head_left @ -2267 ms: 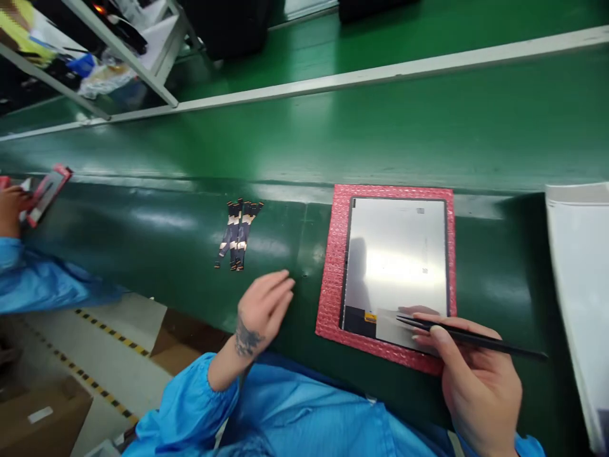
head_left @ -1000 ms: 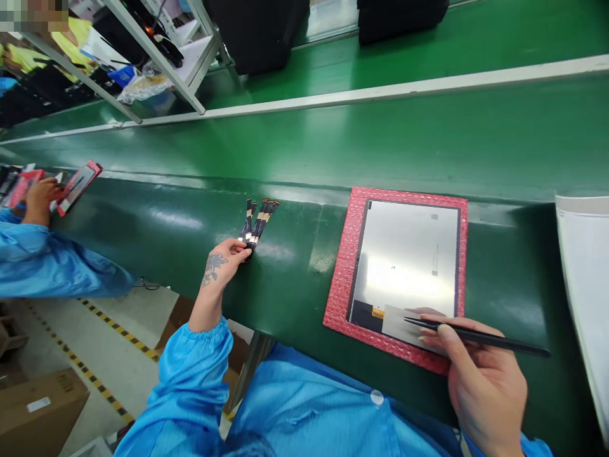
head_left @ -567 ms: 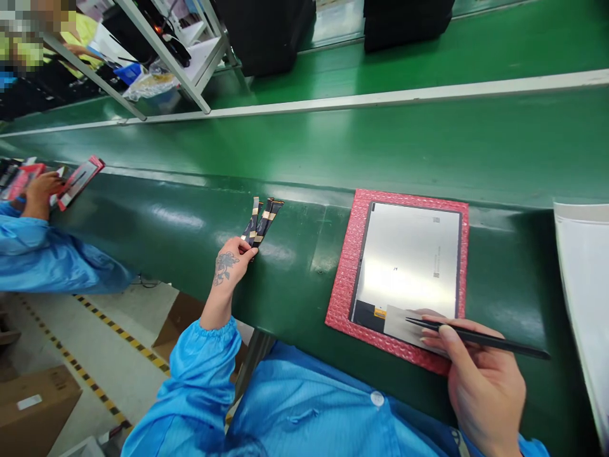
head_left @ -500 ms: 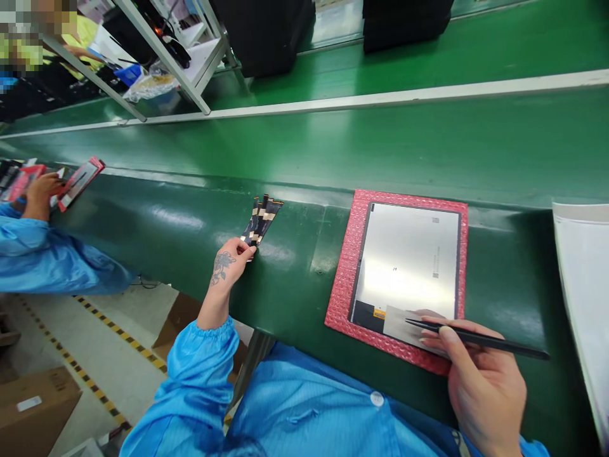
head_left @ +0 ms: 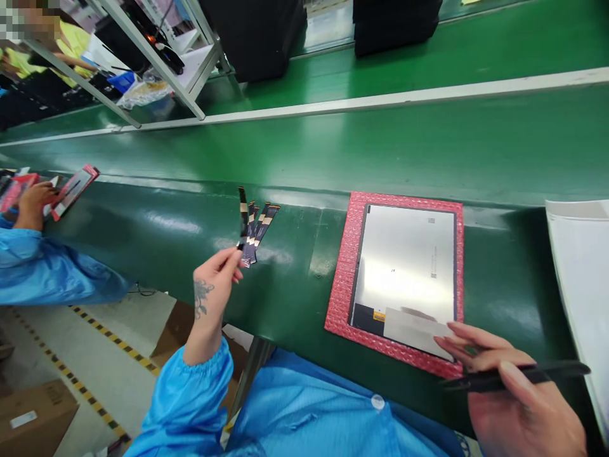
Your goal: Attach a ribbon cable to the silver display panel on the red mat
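Observation:
My left hand (head_left: 217, 279) pinches one dark flex cable (head_left: 243, 212) with a tan band, raised upright at the left of a small fan of similar flex cables (head_left: 261, 227) on the green bench. In my right hand (head_left: 518, 387) lies a pair of black tweezers (head_left: 542, 373), held between thumb and fingers. Its fingertips are at the lower right corner of a display panel (head_left: 406, 263), silver side up. Beneath the panel is a pink bubble-wrap sheet (head_left: 339, 285). An orange connector (head_left: 379, 315) shows near the panel's lower left edge.
White sheets (head_left: 580, 254) lie at the right on the green bench (head_left: 295, 285). A pale rail (head_left: 380, 100) crosses behind. At the far left a co-worker's hand (head_left: 33, 203) touches a pink-edged panel (head_left: 75, 192). Black stacks (head_left: 257, 38) stand beyond the rail.
My left hand has drawn one flex cable apart from the fan and moved slightly left and toward me. My right hand has moved right, swinging the tweezers' tips off the panel.

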The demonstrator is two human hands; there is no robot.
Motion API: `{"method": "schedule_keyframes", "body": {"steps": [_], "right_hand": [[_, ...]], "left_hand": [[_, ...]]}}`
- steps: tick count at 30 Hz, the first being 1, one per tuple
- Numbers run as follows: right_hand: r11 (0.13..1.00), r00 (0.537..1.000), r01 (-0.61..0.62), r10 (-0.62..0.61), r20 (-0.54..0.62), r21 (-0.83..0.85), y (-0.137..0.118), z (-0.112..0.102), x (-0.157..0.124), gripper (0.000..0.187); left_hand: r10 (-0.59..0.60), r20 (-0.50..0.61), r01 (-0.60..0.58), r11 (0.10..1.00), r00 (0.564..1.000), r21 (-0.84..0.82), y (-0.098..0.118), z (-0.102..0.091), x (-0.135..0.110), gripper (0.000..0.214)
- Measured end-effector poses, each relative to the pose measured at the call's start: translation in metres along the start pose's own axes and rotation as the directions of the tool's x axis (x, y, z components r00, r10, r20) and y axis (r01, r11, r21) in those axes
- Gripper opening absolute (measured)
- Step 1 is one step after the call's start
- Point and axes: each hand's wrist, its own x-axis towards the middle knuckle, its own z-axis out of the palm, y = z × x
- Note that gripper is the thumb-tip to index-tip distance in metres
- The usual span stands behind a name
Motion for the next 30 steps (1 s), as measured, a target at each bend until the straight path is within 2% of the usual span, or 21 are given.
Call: {"method": "schedule_keyframes", "body": {"steps": [1, 2, 3, 4, 6, 7, 9, 12, 14, 15, 17, 18, 19, 20, 22, 23, 24, 26, 28, 30], "right_hand": [[0.999, 0.999, 0.027, -0.026, 0.032, -0.026, -0.002, 0.004, -0.003, 0.026], [0.996, 0.995, 0.059, -0.053, 0.083, -0.070, -0.004, 0.008, -0.005, 0.018], [0.987, 0.985, 0.095, -0.074, 0.158, -0.131, -0.005, 0.014, -0.008, 0.014], [0.971, 0.965, 0.134, -0.082, 0.250, -0.200, -0.007, 0.020, -0.009, 0.015], [0.924, 0.904, 0.205, -0.053, 0.425, -0.321, -0.010, 0.033, -0.009, 0.020], [0.910, 0.881, 0.214, -0.024, 0.472, -0.354, -0.012, 0.038, -0.007, 0.022], [0.912, 0.863, 0.166, 0.050, 0.502, -0.376, -0.014, 0.043, -0.002, 0.028], [0.928, 0.827, 0.014, 0.199, 0.525, -0.374, -0.016, 0.041, 0.008, 0.034], [0.928, 0.802, -0.058, 0.262, 0.537, -0.367, -0.016, 0.037, 0.013, 0.034], [0.928, 0.803, -0.071, 0.270, 0.532, -0.365, -0.016, 0.035, 0.016, 0.034], [0.925, 0.813, -0.056, 0.261, 0.521, -0.376, -0.015, 0.033, 0.021, 0.034], [0.921, 0.814, -0.035, 0.252, 0.523, -0.389, -0.015, 0.033, 0.024, 0.034], [0.914, 0.813, -0.010, 0.244, 0.528, -0.405, -0.015, 0.033, 0.027, 0.034], [0.906, 0.813, 0.021, 0.231, 0.534, -0.423, -0.015, 0.033, 0.030, 0.034], [0.883, 0.818, 0.120, 0.170, 0.549, -0.453, -0.014, 0.033, 0.037, 0.032], [0.865, 0.820, 0.184, 0.126, 0.559, -0.466, -0.013, 0.033, 0.041, 0.030], [0.841, 0.816, 0.251, 0.083, 0.571, -0.480, -0.012, 0.033, 0.045, 0.027], [0.775, 0.796, 0.371, 0.018, 0.605, -0.511, -0.009, 0.033, 0.051, 0.021], [0.700, 0.775, 0.451, 0.001, 0.632, -0.554, -0.006, 0.033, 0.056, 0.018], [0.634, 0.760, 0.498, 0.009, 0.650, -0.591, -0.002, 0.033, 0.058, 0.018]], "left_hand": [[-0.045, 0.114, 0.060, 0.990, 0.993, -0.131, 0.007, 0.009, -0.015, 0.026], [-0.086, 0.263, 0.148, 0.962, 0.961, -0.228, 0.015, 0.020, -0.031, 0.026], [-0.111, 0.424, 0.249, 0.926, 0.899, -0.284, 0.022, 0.033, -0.046, 0.027], [-0.116, 0.565, 0.341, 0.887, 0.817, -0.311, 0.029, 0.047, -0.061, 0.030], [-0.091, 0.755, 0.475, 0.824, 0.649, -0.309, 0.040, 0.072, -0.087, 0.039], [-0.068, 0.815, 0.514, 0.805, 0.575, -0.296, 0.044, 0.082, -0.096, 0.043], [-0.024, 0.885, 0.550, 0.791, 0.465, -0.268, 0.049, 0.095, -0.108, 0.050], [0.023, 0.937, 0.557, 0.798, 0.350, -0.228, 0.051, 0.102, -0.111, 0.054], [0.041, 0.953, 0.552, 0.807, 0.300, -0.209, 0.049, 0.102, -0.109, 0.055], [0.043, 0.957, 0.550, 0.810, 0.288, -0.203, 0.047, 0.102, -0.108, 0.056], [0.032, 0.951, 0.534, 0.821, 0.308, -0.201, 0.043, 0.100, -0.107, 0.057], [0.031, 0.940, 0.502, 0.839, 0.341, -0.210, 0.041, 0.100, -0.106, 0.056], [0.044, 0.917, 0.430, 0.874, 0.396, -0.227, 0.038, 0.099, -0.106, 0.053], [0.084, 0.878, 0.306, 0.918, 0.471, -0.253, 0.035, 0.099, -0.106, 0.047], [0.275, 0.724, -0.087, 0.954, 0.633, -0.286, 0.029, 0.099, -0.107, 0.034], [0.401, 0.628, -0.301, 0.916, 0.668, -0.265, 0.025, 0.099, -0.108, 0.028], [0.514, 0.545, -0.478, 0.850, 0.662, -0.221, 0.022, 0.100, -0.109, 0.024], [0.658, 0.470, -0.689, 0.712, 0.589, -0.134, 0.015, 0.103, -0.112, 0.023], [0.706, 0.479, -0.775, 0.627, 0.522, -0.079, 0.011, 0.106, -0.116, 0.026], [0.721, 0.494, -0.813, 0.580, 0.486, -0.047, 0.010, 0.108, -0.118, 0.027]]}}
